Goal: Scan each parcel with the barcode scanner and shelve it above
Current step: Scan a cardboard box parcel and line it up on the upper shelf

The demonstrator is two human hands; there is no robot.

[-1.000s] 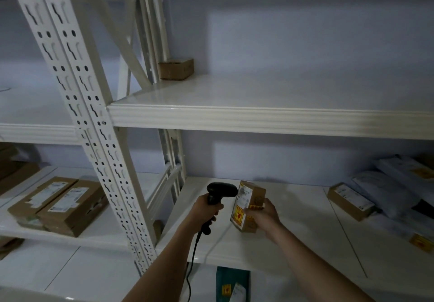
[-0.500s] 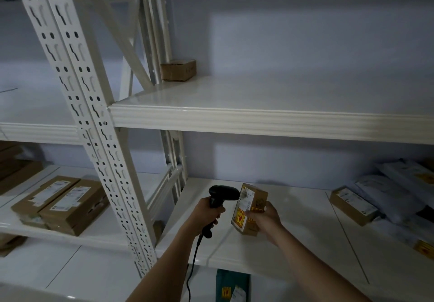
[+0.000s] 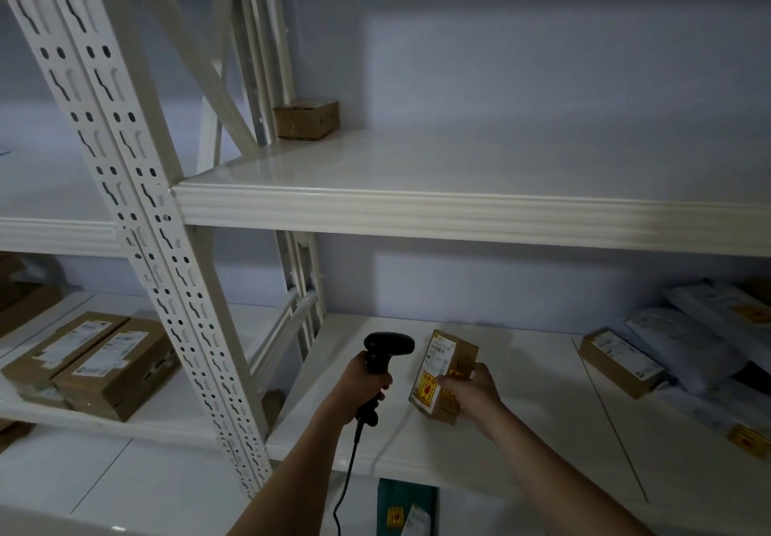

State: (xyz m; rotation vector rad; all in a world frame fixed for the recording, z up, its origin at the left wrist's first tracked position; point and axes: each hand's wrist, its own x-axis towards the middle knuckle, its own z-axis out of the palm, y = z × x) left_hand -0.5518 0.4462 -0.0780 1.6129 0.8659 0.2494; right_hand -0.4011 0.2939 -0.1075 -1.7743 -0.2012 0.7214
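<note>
My left hand [image 3: 365, 385] grips the handle of a black corded barcode scanner [image 3: 386, 354], its head turned right toward a small brown cardboard parcel [image 3: 442, 373]. My right hand [image 3: 473, 389] holds that parcel tilted above the lower shelf [image 3: 521, 431], with its white label and yellow-red sticker facing the scanner. A short gap separates scanner head and parcel. On the upper shelf [image 3: 459, 210] one small brown box [image 3: 306, 119] sits at the back left corner.
A perforated white upright [image 3: 137, 218] stands left of my hands. Two flat cardboard boxes [image 3: 91, 362] lie on the left bay's shelf. A brown box [image 3: 621, 362] and several grey mailer bags [image 3: 701, 335] fill the lower shelf's right end. A green packet [image 3: 406, 510] lies below.
Scanner and parcel stay facing each other in my hands. The view has shifted slightly, so both sit a little higher and to the right.
</note>
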